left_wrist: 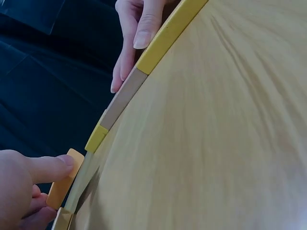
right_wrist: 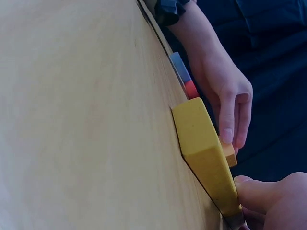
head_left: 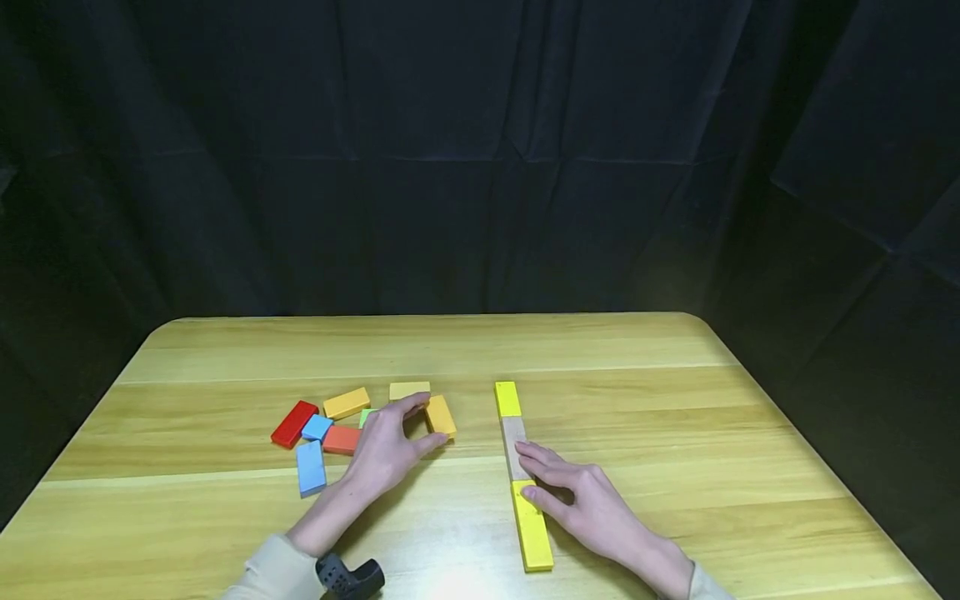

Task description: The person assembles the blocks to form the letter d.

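Note:
My left hand (head_left: 384,450) pinches an orange block (head_left: 441,418) between thumb and fingertips, low over the wooden table; in the left wrist view the orange block (left_wrist: 61,188) stands tilted in its grip. To the right, a straight row runs away from me: a long yellow block (head_left: 534,540) nearest, then a grey block (head_left: 513,433), then a short yellow block (head_left: 507,399) at the far end. Along the row's right side lies my right hand (head_left: 592,504), its thumb on the long yellow block and its extended fingers at the grey one, partly covering the join.
Loose blocks lie left of and behind my left hand: a red block (head_left: 295,424), two blue ones including a larger blue block (head_left: 311,468), an orange-red block (head_left: 341,440), another orange block (head_left: 347,403), a pale yellow block (head_left: 408,389) and a partly hidden green block (head_left: 365,416).

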Demonstrator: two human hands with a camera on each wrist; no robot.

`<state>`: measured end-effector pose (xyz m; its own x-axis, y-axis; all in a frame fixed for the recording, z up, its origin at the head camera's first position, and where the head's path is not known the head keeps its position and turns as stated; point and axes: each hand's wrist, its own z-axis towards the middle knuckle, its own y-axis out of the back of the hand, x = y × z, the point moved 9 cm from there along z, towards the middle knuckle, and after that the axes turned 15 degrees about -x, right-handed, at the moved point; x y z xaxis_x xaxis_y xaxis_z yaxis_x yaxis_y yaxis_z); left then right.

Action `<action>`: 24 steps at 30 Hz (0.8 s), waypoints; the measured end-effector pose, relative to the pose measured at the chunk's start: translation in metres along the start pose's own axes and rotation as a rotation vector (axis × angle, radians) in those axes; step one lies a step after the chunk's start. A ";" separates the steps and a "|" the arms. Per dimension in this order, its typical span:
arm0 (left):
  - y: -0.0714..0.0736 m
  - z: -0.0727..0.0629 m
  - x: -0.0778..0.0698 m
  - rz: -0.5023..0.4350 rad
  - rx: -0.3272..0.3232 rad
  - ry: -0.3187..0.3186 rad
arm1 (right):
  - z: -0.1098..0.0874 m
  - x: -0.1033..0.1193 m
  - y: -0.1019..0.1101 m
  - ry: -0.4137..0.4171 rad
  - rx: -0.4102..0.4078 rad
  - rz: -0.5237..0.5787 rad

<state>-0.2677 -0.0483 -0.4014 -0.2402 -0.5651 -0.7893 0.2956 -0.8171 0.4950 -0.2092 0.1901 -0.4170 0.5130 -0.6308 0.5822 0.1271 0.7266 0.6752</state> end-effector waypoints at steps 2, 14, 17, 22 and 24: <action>-0.002 0.001 -0.003 -0.002 -0.004 -0.007 | 0.000 0.000 0.000 0.001 0.003 -0.001; -0.018 0.003 -0.007 -0.005 0.036 -0.009 | -0.001 0.004 -0.002 0.011 0.012 0.006; -0.023 0.004 -0.010 -0.012 0.040 -0.026 | 0.000 0.004 -0.002 0.012 0.010 0.003; -0.033 0.007 -0.015 -0.039 0.055 -0.034 | -0.001 0.005 -0.003 0.006 0.015 0.009; -0.036 0.009 -0.016 -0.047 0.060 -0.032 | -0.001 0.005 -0.003 0.004 0.019 0.014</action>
<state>-0.2826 -0.0110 -0.4034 -0.2822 -0.5285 -0.8007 0.2277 -0.8477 0.4792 -0.2064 0.1848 -0.4169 0.5176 -0.6198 0.5898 0.1041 0.7298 0.6756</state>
